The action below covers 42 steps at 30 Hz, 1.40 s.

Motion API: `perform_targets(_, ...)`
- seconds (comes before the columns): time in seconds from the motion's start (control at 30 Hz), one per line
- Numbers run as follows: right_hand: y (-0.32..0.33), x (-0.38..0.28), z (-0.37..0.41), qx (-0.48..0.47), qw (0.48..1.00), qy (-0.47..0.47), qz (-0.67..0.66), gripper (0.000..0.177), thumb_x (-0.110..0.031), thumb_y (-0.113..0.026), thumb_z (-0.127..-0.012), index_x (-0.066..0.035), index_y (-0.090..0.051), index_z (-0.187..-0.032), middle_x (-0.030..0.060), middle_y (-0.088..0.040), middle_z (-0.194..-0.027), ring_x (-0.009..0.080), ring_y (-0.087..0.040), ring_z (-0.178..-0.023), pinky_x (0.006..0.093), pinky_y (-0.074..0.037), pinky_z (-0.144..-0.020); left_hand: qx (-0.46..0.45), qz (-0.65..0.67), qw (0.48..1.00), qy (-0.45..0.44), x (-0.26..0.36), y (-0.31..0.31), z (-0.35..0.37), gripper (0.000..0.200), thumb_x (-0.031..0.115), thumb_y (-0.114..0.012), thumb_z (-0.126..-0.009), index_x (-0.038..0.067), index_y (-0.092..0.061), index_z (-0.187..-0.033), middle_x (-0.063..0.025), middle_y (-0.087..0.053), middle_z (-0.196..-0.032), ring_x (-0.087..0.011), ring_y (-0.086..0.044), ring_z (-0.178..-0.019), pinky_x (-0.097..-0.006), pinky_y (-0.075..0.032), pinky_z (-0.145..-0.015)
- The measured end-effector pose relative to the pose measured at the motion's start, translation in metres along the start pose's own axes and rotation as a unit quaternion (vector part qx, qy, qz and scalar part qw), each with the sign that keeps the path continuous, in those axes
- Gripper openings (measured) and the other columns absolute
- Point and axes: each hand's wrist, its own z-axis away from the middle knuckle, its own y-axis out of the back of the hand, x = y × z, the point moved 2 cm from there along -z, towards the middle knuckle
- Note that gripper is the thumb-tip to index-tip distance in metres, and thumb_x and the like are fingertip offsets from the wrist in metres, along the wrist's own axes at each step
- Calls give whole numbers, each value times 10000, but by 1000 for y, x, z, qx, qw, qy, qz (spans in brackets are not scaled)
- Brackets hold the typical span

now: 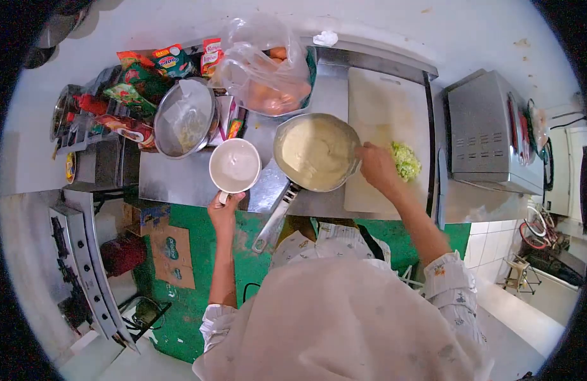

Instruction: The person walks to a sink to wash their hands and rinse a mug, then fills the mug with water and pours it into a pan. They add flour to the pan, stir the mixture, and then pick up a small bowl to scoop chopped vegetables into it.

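Note:
My left hand (225, 208) is closed around the handle of a white cup (234, 166), whose inside shows pale with no clear contents. To its right, a metal pan (282, 166) holds a thick, cream-coloured batter (311, 152) with swirl marks on its surface. The pan's long metal handle (274, 219) points toward me past the counter's front edge. My right hand (376, 166) is closed at the pan's right rim, its fingertips partly hidden. Beside that hand, chopped pale-green vegetable (405, 160) lies on a white cutting board (376, 105).
A metal bowl (185, 124) and several food packets (138, 82) crowd the left. Behind the pan stands a plastic bag of eggs (268, 76). At right are a knife (442, 184) and a silver oven (487, 127). A stove (84, 267) stands lower left.

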Motion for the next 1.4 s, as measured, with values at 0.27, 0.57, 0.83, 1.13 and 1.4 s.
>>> perform_targets(0.27,1,-16,-16,46,993,-60,-92,248,45,-478,-678,-7,-578,-899,190,-565,-838,381,-552,-799,443,-446,-691,-31,-40,998,-35,50,-19,7,170,39,-724,-692,22,-641,-839,59,-569,-722,-15,-439,-641,-165,-349,-565)
perform_targets(0.57,27,-32,9,73,994,-35,-79,266,49,-477,-692,-3,-542,-945,203,-530,-877,383,-543,-818,445,-455,-697,-55,-70,995,-55,76,-38,10,178,47,-707,-691,8,-649,-855,-2,-635,-777,-72,-537,-694,-224,-423,-643)
perform_targets(0.83,24,-33,23,93,989,-95,-69,214,35,-444,-718,-2,-525,-912,201,-523,-867,365,-545,-836,443,-456,-689,-72,-94,991,-63,83,-56,12,271,35,-720,-679,-4,-635,-934,-19,-642,-813,-57,-546,-726,-216,-447,-658)
perform_targets(1.13,20,-30,33,106,987,-117,-38,183,19,-466,-711,4,-525,-883,192,-531,-867,345,-558,-783,431,-467,-682,-98,-162,974,-128,89,-79,14,274,51,-714,-683,-13,-629,-935,-35,-646,-789,-76,-562,-717,-232,-453,-653)
perform_targets(1.4,17,-28,37,113,984,-132,-40,210,14,-467,-709,5,-532,-909,188,-517,-978,330,-564,-819,417,-473,-686,-123,-158,971,-127,96,-97,16,287,45,-718,-672,-8,-630,-940,-38,-646,-799,-81,-564,-724,-236,-455,-656)
